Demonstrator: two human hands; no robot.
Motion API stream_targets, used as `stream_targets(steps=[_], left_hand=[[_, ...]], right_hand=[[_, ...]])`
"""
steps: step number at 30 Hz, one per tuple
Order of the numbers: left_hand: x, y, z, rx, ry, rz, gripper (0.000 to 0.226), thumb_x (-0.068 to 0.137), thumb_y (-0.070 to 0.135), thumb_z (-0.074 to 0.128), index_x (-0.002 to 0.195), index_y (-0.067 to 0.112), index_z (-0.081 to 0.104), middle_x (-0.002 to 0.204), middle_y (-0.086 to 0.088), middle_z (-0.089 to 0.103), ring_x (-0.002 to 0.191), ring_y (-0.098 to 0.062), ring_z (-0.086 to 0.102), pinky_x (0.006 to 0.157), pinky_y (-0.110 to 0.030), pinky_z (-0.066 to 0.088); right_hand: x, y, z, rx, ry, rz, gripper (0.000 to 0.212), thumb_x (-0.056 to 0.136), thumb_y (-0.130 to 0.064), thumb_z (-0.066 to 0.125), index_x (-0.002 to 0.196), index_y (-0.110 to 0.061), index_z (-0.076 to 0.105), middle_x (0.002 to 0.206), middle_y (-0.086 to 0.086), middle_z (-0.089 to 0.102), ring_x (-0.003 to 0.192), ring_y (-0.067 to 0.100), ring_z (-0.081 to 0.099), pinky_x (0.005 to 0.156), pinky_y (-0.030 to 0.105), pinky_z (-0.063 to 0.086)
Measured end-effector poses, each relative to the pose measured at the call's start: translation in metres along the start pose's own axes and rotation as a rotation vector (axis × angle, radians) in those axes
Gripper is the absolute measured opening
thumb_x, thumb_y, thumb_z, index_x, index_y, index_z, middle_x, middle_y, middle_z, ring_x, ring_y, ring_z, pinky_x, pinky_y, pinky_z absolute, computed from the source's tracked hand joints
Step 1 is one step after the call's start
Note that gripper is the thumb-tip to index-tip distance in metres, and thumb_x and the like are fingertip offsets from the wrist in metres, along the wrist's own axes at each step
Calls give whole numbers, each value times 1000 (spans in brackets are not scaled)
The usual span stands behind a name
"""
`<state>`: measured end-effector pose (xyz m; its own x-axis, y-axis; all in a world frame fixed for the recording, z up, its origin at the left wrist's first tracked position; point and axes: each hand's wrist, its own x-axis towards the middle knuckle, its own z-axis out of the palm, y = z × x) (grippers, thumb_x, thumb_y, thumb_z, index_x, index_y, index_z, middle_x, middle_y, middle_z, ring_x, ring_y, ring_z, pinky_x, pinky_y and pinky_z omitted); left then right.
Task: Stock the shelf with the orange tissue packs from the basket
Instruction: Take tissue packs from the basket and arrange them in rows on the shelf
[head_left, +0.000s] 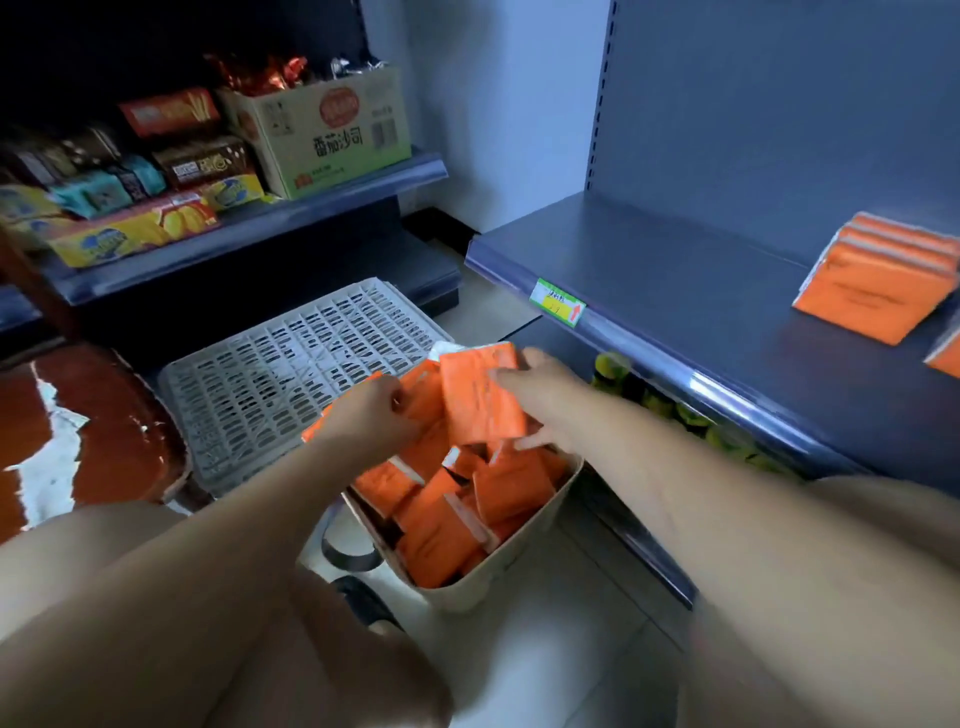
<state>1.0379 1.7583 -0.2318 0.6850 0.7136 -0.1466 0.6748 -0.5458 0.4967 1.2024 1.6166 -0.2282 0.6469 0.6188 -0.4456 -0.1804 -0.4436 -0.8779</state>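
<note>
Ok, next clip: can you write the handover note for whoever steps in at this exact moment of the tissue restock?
Right hand: grips one held pack, lifted just above the basket.
Left hand: down on the pile, fingers curled on a second pack; the grip is partly hidden.
Done: a shelf stack of orange packs sits on the shelf, with one more at the right frame edge.
Left: place the held pack beside that stack. The basket is still heaped with loose packs, so most of the job remains.
</note>
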Motion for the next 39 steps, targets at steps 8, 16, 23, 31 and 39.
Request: stream_targets(steps=[8,16,23,31,39], left_hand=[[-47,105,-61,-351,178,250,30,71,23,80,101,22,75,82,6,71,75,-15,67,77,-39,57],[-83,232,-67,-467,199,531,30,77,25,80,106,31,72,89,7,73,77,-12,69,74,-34,57],[-96,292,-46,-365,22,626,27,77,22,77,104,26,73,100,-4,75,94,-23,72,92,-45,58],[-76,326,7,-477,-113,648,26,86,-2,71,96,21,75,96,-11,78,80,-17,68,82,-36,58],[-12,385,80,-383,-1,934,33,82,1,69,101,28,74,94,9,76,90,-13,71,83,-29,55]], right_hand=[[-75,-50,-104,261,30,-134,32,96,-27,73,123,-18,61,118,9,74,100,27,73,63,43,61],[-151,-45,-214,497,270,-368,24,93,-25,76,115,-20,69,109,2,79,99,21,76,70,42,62],[-197,-1,-281,269,557,-505,20,90,-13,76,108,-20,74,102,-1,80,95,17,76,87,43,60],[-218,12,-329,46,958,-629,38,80,-12,84,113,-27,71,93,-10,76,88,6,74,89,36,60],[-208,35,-383,-48,1069,-474,24,82,-15,78,103,-26,75,95,-14,76,86,-2,71,83,27,58]])
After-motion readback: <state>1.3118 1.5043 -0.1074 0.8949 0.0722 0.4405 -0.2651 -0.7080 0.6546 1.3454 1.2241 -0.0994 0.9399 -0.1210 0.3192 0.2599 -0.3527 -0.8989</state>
